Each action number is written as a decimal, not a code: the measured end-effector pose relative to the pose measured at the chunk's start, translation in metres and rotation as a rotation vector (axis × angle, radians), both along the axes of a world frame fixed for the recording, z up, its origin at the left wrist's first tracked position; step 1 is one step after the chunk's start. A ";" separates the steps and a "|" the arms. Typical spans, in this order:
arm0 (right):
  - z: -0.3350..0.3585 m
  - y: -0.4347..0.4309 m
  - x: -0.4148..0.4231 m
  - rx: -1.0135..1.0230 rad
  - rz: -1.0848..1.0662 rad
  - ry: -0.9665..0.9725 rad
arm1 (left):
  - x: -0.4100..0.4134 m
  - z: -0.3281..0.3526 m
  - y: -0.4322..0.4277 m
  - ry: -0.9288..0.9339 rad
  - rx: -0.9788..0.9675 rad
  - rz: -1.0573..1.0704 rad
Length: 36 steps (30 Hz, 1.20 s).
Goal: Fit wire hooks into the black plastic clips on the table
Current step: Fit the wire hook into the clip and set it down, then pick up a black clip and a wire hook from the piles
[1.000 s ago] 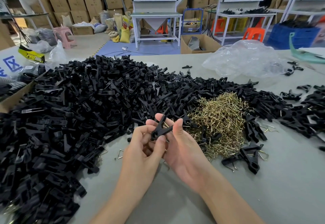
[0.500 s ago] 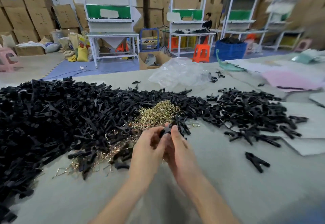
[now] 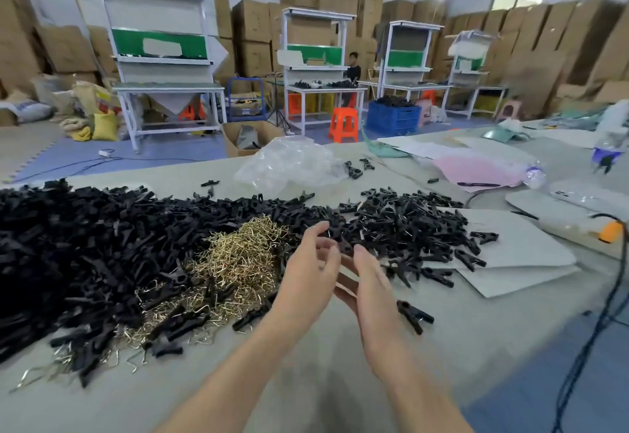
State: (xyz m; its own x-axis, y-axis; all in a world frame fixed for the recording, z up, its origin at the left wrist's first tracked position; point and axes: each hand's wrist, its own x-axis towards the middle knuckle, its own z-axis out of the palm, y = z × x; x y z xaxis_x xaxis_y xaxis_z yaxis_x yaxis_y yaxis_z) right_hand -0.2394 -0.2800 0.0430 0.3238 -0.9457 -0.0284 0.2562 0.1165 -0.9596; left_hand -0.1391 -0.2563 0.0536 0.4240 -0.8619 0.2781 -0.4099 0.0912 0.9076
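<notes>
Seemingly between pieces: the left hand [image 3: 306,276] and right hand [image 3: 372,286] hover above the table [image 3: 340,371], fingers loose and nothing visibly held, just beside the brass hooks [image 3: 238,262], with black clips [image 3: 85,245] heaped on either side. By judgement, the next move calls for picking up one clip and one hook and seating the wire in the clip. No brand or legible writing appears.
</notes>
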 end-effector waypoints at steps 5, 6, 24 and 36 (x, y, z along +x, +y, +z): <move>-0.024 0.049 0.065 -0.270 0.165 0.201 | 0.090 -0.050 0.107 -0.432 0.073 0.296; -0.029 0.059 0.080 -0.358 0.210 0.254 | 0.107 -0.057 0.130 -0.524 0.110 0.374; -0.073 0.113 0.237 -1.224 0.309 0.955 | 0.236 -0.080 0.217 -0.682 0.440 0.634; -0.080 0.107 0.235 -1.235 0.423 0.914 | 0.233 -0.077 0.220 -0.521 0.256 0.543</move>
